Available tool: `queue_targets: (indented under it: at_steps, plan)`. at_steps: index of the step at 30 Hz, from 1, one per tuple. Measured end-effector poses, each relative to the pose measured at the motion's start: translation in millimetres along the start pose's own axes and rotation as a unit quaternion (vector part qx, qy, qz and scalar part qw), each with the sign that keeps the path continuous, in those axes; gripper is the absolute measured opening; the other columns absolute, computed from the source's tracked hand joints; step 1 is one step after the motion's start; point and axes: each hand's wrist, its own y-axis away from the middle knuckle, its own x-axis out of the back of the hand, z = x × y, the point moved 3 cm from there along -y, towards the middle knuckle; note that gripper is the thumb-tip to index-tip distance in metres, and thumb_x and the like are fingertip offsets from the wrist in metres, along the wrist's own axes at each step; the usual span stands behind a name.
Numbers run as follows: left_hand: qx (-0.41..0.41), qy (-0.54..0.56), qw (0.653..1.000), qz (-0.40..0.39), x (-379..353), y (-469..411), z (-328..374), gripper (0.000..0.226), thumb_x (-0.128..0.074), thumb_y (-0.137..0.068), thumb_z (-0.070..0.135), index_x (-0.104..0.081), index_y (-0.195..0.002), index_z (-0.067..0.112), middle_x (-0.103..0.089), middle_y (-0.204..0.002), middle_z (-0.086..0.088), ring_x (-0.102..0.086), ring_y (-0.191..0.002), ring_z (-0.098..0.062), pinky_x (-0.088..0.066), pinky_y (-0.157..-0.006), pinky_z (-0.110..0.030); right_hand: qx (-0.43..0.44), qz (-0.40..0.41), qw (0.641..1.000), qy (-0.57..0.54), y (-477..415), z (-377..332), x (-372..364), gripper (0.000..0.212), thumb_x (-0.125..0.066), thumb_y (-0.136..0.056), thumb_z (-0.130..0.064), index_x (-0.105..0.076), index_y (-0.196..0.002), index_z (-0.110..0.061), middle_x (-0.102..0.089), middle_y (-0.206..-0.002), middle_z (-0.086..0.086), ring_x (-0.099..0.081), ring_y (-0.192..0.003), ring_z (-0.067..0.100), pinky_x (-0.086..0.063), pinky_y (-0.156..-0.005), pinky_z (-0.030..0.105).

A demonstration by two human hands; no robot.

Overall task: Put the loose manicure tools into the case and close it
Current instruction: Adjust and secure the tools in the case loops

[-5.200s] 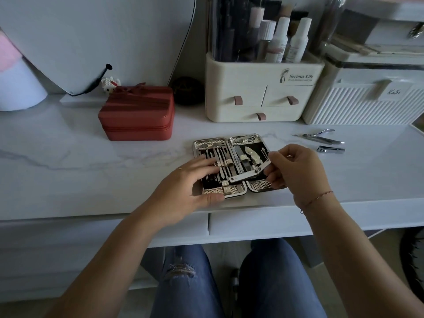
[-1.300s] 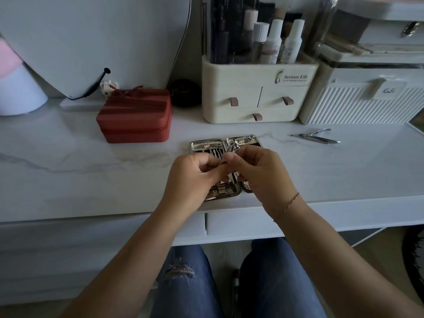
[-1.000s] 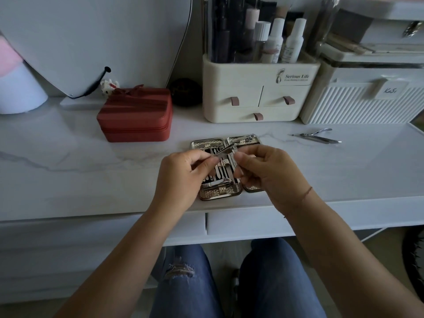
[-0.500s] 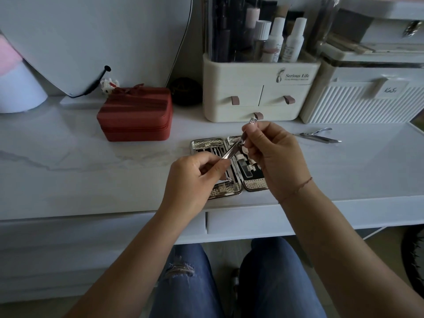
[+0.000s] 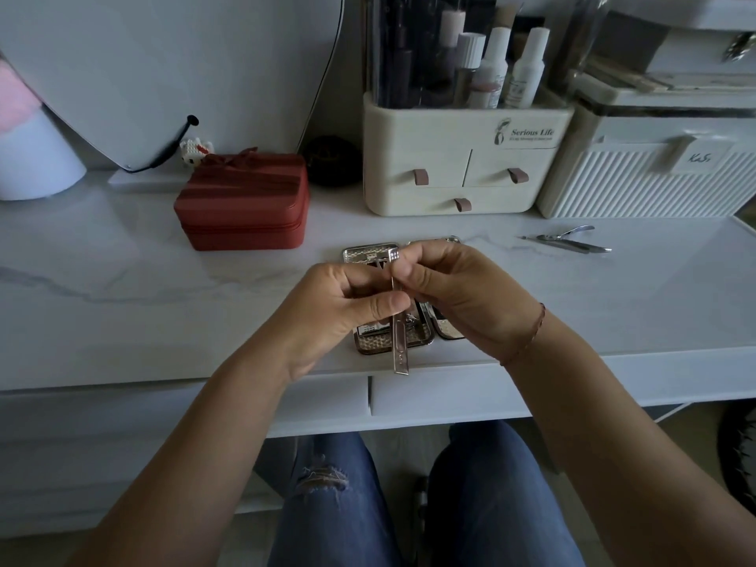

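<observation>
An open silver manicure case (image 5: 370,255) lies flat on the white marble desk near its front edge, mostly hidden behind my hands. Above it both hands hold a metal nail clipper (image 5: 399,345) upright, its lever end hanging down past the desk edge. My left hand (image 5: 339,308) pinches the clipper's middle between thumb and fingers. My right hand (image 5: 454,296) grips its upper end. Two loose tools, a cuticle nipper (image 5: 566,235) and a thin metal tool (image 5: 589,247), lie on the desk to the right of the case.
A red zipped box (image 5: 245,202) stands at the back left. A cream drawer organiser (image 5: 462,173) with bottles and a white ribbed box (image 5: 650,182) line the back right. A mirror (image 5: 163,67) leans at the back left. My knees are under the desk.
The clipper has swung from slanting up-right to standing vertical, its lower end now hanging toward me. Both hands have come closer together over the case. Five seconds ago a second clipper lay beside the nipper.
</observation>
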Motion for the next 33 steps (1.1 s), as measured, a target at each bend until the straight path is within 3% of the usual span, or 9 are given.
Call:
queue_targets:
  at_steps: [2, 6, 8, 10, 17, 23, 27, 33]
  plan:
    - [-0.002, 0.011, 1.000, 0.003, -1, 0, 0, 0.020, -0.075, -0.066, 0.024, -0.075, -0.086, 0.019, -0.074, -0.081, 0.004, -0.068, -0.079, -0.005, -0.049, -0.071, -0.013, 0.001, 0.003, 1.000, -0.011, 1, 2, -1, 0.013, -0.062, -0.078, -0.024, -0.065, -0.079, -0.012, -0.062, -0.075, 0.004, -0.056, -0.075, 0.016, -0.046, -0.078, 0.026]
    - [-0.038, -0.044, 0.984, 0.169, 10, 2, -5, 0.020, -0.078, -0.060, 0.035, -0.076, -0.076, 0.023, -0.070, -0.065, 0.007, -0.062, -0.060, -0.002, -0.048, -0.060, -0.013, 0.017, 0.078, 0.988, 0.133, 12, 4, 6, 0.032, -0.064, -0.076, -0.034, -0.065, -0.102, -0.014, -0.068, -0.091, 0.010, -0.065, -0.084, 0.018, -0.053, -0.080, 0.025]
    - [-0.059, -0.073, 0.972, 0.218, 15, 8, -10, 0.014, -0.076, -0.065, 0.034, -0.075, -0.077, 0.026, -0.072, -0.069, 0.009, -0.064, -0.064, -0.002, -0.050, -0.064, -0.014, 0.012, 0.105, 0.966, 0.236, 24, 11, 7, 0.032, -0.069, -0.074, -0.036, -0.065, -0.103, -0.022, -0.067, -0.086, 0.002, -0.061, -0.072, 0.008, -0.052, -0.068, 0.019]
    - [-0.071, -0.116, 0.962, 0.236, 17, 16, -15, 0.012, -0.074, -0.068, 0.035, -0.075, -0.078, 0.029, -0.074, -0.078, 0.011, -0.068, -0.072, -0.003, -0.053, -0.071, -0.016, 0.018, 0.122, 0.941, 0.316, 33, 19, 5, 0.026, -0.074, -0.075, -0.028, -0.068, -0.099, -0.024, -0.066, -0.084, -0.006, -0.057, -0.069, 0.000, -0.047, -0.066, 0.012]
    - [-0.082, -0.118, 0.960, 0.239, 12, 32, -26, 0.011, -0.073, -0.075, 0.023, -0.075, -0.085, 0.027, -0.075, -0.087, 0.011, -0.069, -0.082, -0.004, -0.050, -0.074, -0.011, 0.042, 0.167, 0.929, 0.329, 41, 27, 1, 0.010, -0.072, -0.079, -0.014, -0.074, -0.087, -0.019, -0.067, -0.072, -0.016, -0.058, -0.063, -0.008, -0.039, -0.059, 0.002]
    - [-0.058, -0.101, 0.973, 0.198, 20, 40, -22, 0.016, -0.069, -0.078, 0.031, -0.074, -0.092, 0.028, -0.075, -0.093, 0.009, -0.069, -0.091, -0.006, -0.049, -0.076, -0.010, 0.037, 0.141, 0.937, 0.318, 37, 25, -1, 0.013, -0.074, -0.076, -0.014, -0.074, -0.082, -0.026, -0.071, -0.073, -0.009, -0.061, -0.066, 0.010, -0.049, -0.063, 0.017]
    - [-0.053, -0.134, 0.970, 0.196, 26, 48, -23, 0.015, -0.067, -0.080, 0.026, -0.075, -0.093, 0.025, -0.074, -0.093, 0.011, -0.068, -0.093, -0.004, -0.049, -0.080, -0.010, 0.049, 0.156, 0.940, 0.300, 36, 26, 3, 0.013, -0.075, -0.076, -0.017, -0.072, -0.087, -0.025, -0.069, -0.075, -0.010, -0.060, -0.066, 0.000, -0.045, -0.064, 0.008]
    - [-0.054, -0.180, 0.961, 0.201, 30, 55, -21, 0.018, -0.069, -0.076, 0.026, -0.075, -0.092, 0.019, -0.074, -0.090, 0.015, -0.068, -0.089, 0.000, -0.047, -0.078, -0.006, 0.041, 0.210, 0.941, 0.260, 38, 23, 26, 0.016, -0.071, -0.080, -0.013, -0.070, -0.091, -0.025, -0.070, -0.073, -0.011, -0.062, -0.067, 0.000, -0.050, -0.066, 0.013]
